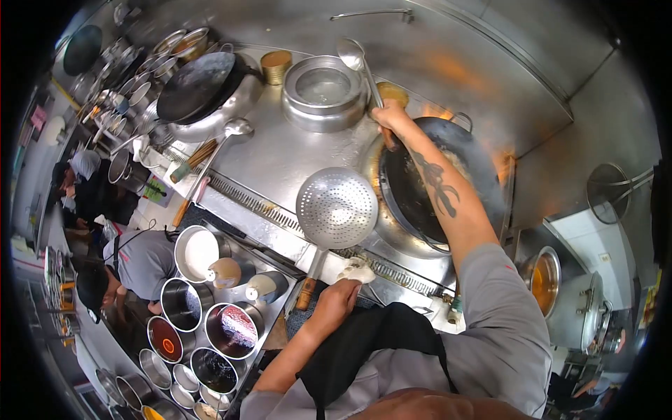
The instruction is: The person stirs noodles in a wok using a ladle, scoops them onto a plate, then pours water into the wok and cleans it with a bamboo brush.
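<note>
My right hand (pixel 390 120) is closed around the handle of a metal ladle (pixel 352 56), whose bowl is raised beside a round metal pot (pixel 323 115) of cloudy liquid. Below my forearm a black wok (pixel 413 199) rests on the burner, with flames behind it; my arm hides part of its contents. My left hand (pixel 336 304) is closed on a crumpled white cloth (pixel 358 270) at the stove's front edge. Just left of that cloth lies a perforated strainer (pixel 336 208), its wooden handle pointing toward me.
Another ladle (pixel 210 168) and stacked woks (pixel 196 87) occupy the left of the stove. Several sauce pots (pixel 187 304) and two squeeze bottles (pixel 267 285) stand on the lower left. A basin of orange liquid (pixel 542 280) is at right. Other people (pixel 140 252) work at far left.
</note>
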Tool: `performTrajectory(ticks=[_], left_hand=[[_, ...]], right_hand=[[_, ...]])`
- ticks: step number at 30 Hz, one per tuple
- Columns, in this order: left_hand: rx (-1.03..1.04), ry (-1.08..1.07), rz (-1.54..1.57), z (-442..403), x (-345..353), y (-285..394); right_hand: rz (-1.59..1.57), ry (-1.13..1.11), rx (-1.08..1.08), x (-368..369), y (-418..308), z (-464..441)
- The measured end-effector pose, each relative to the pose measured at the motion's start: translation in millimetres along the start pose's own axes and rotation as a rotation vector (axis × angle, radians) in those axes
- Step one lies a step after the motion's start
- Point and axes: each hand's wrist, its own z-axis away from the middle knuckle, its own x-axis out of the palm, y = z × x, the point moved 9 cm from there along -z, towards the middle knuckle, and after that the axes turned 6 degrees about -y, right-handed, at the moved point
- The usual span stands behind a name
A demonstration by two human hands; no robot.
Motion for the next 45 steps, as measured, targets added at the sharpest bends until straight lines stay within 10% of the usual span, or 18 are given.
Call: performTrajectory(ticks=[6, 8, 10, 17, 25, 35, 45], left_hand=[[-0.220, 0.027, 0.015, 33.1, -43.6, -6.7], [-0.219, 0.039, 0.015, 36.7, -48.9, -8.6], [-0.188, 0.073, 0.009, 38.2, -52.6, -6.6], [0.070, 0.061, -0.021, 20.4, -48.5, 15.0], [0.215, -0.057, 0.155, -12.2, -16.8, 48.8], [0.103, -0.196, 0.270, -31.5, 60.8, 79.6], [0.092, -0.288, 0.363, -41.9, 115.1, 101.9]], right_hand=[[-0.061, -0.182, 0.181, 82.2, -2.2, -40.8], [-0.844, -0.443, 0.543, 115.8, 5.1, -40.2], [-1.802, -0.391, 0.254, 100.2, -28.9, -23.1], [-2.064, -0.608, 0.286, 48.3, -46.6, 21.5], [-1.926, -0.699, 0.045, -64.5, -68.3, 202.4], [-1.751, -0.235, 0.288, -123.8, 61.4, 346.5], [-0.609, 0.359, 0.344, -152.5, 127.7, 419.6]])
